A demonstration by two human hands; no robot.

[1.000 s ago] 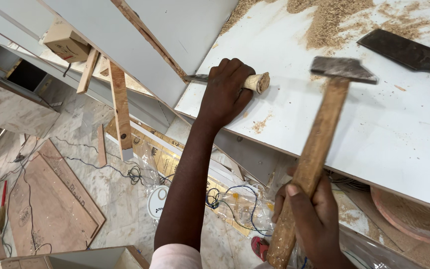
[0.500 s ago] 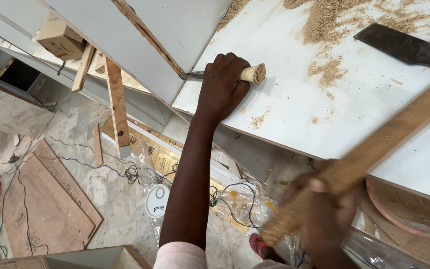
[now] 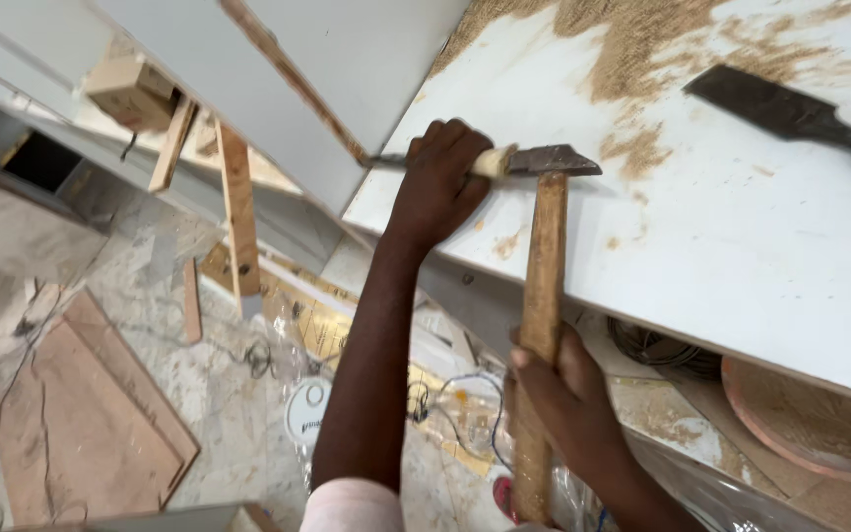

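Note:
My left hand (image 3: pixel 438 183) grips a chisel with a pale wooden handle (image 3: pixel 492 163), lying flat on the white board (image 3: pixel 701 256). Its metal blade (image 3: pixel 383 160) points left into the seam where a second white panel (image 3: pixel 337 69) with a bare wood edge meets the board. My right hand (image 3: pixel 565 394) holds a hammer by its long wooden handle (image 3: pixel 543 296). The hammer's dark metal head (image 3: pixel 552 160) is touching the butt end of the chisel handle.
Sawdust (image 3: pixel 632 59) is strewn over the far part of the board. A second, dark-bladed chisel (image 3: pixel 790 113) lies at the upper right. Below are a marble floor with wooden offcuts (image 3: pixel 238 212), a plywood sheet (image 3: pixel 91 424), cables and a round white object (image 3: pixel 307 409).
My right hand swung the hammer back to the right, then brought it down; its head now meets the chisel's butt. My left hand has kept the chisel in place.

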